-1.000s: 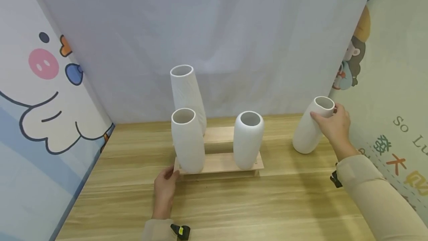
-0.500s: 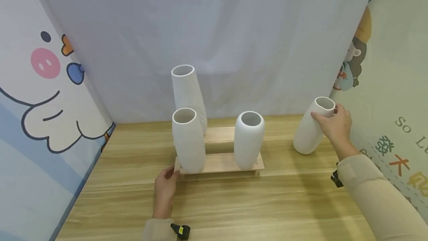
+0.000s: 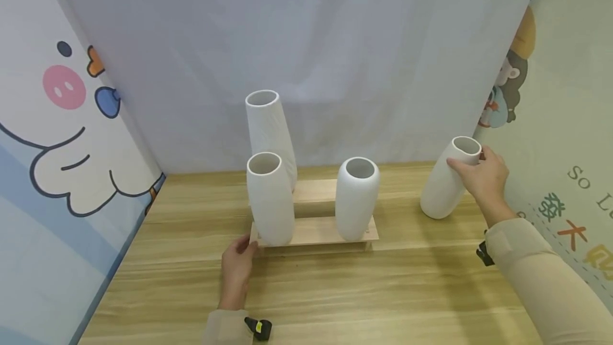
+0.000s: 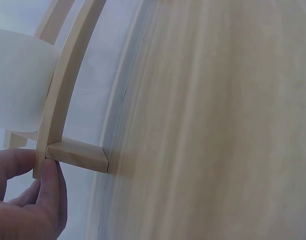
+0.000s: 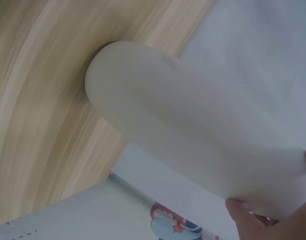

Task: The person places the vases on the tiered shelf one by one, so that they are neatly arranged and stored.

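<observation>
On the right side of the table, my right hand (image 3: 485,177) grips a white vase (image 3: 439,188) near its rim, thumb on one side and fingers on the other. The vase's base is at the wooden tabletop in the right wrist view. My left hand (image 3: 237,268) pinches the front left end of a two-level wooden stand (image 3: 313,230); the left wrist view has thumb and fingers on the board's end (image 4: 41,165), beside a short leg (image 4: 78,154). Two white vases, one left (image 3: 270,201) and one right (image 3: 355,201), stand on the lower board. Behind the left one rises a taller vase (image 3: 268,126), its base partly hidden.
The wood-grain table (image 3: 335,297) runs back to a grey curtain (image 3: 364,57). A cartoon-printed panel (image 3: 29,185) borders the left side. Close to my right hand is a pale green printed panel (image 3: 570,137). The upper board (image 3: 314,190) shows bare wood right of the tall vase.
</observation>
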A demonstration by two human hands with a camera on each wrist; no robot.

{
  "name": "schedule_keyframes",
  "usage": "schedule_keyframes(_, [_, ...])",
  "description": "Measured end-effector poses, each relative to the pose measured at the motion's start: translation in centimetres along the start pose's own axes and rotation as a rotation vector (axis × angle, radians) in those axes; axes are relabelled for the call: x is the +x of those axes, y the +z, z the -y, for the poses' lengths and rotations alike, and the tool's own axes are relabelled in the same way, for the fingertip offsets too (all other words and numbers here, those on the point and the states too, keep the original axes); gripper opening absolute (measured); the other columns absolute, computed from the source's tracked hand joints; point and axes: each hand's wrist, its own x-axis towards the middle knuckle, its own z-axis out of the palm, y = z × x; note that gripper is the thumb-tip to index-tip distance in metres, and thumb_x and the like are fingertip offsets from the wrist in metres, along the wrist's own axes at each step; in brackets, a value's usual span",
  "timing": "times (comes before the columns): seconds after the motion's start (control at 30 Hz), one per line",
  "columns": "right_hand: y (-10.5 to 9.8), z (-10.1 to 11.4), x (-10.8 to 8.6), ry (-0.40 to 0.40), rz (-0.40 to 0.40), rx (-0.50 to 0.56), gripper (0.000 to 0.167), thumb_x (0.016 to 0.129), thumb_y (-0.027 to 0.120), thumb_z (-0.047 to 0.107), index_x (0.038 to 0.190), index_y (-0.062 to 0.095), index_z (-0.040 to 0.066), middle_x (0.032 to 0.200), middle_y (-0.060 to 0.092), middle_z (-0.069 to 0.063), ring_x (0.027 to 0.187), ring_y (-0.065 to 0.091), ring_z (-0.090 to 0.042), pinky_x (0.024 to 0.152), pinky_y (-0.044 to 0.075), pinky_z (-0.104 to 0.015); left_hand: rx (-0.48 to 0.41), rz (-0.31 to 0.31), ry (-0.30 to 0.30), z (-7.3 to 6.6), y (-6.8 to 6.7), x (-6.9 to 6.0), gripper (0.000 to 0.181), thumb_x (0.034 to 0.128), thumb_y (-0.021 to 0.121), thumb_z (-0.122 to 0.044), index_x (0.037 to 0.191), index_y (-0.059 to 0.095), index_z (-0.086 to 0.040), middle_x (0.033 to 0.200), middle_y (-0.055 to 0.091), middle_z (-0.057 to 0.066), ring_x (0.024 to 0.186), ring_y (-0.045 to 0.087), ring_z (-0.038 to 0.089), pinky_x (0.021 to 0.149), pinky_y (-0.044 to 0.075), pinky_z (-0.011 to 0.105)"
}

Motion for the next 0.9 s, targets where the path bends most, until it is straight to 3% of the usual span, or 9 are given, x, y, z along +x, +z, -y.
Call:
schedule_keyframes(0.2, [0.1, 0.0, 0.1, 0.009, 0.000, 0.012, 0.078, 0.088, 0.069, 0.036, 0.144, 0.037, -0.008, 0.136, 0.042, -0.031, 0.124, 0.039, -0.045, 0.099, 0.039, -0.056, 0.010, -0.010, 0.008, 0.0, 0.0, 0.0, 0.038, 0.0982, 0.054, -0.005, 0.132, 0.050, 0.012, 0.127, 0.053, 0.029, 0.115, 0.051, 0.036, 0.091, 0.045, 0.037])
schedule_keyframes(0.9, [-0.9, 1.1, 0.4, 0.024, 0.017, 0.014, 0.082, 0.088, 0.068, 0.042, 0.145, 0.036, -0.007, 0.139, 0.041, -0.029, 0.125, 0.040, -0.045, 0.098, 0.041, -0.056, 0.008, -0.013, 0.008, -0.1, 0.1, 0.1, 0.038, 0.0981, 0.054, -0.005, 0.132, 0.050, 0.012, 0.127, 0.053, 0.030, 0.114, 0.052, 0.037, 0.091, 0.046, 0.036])
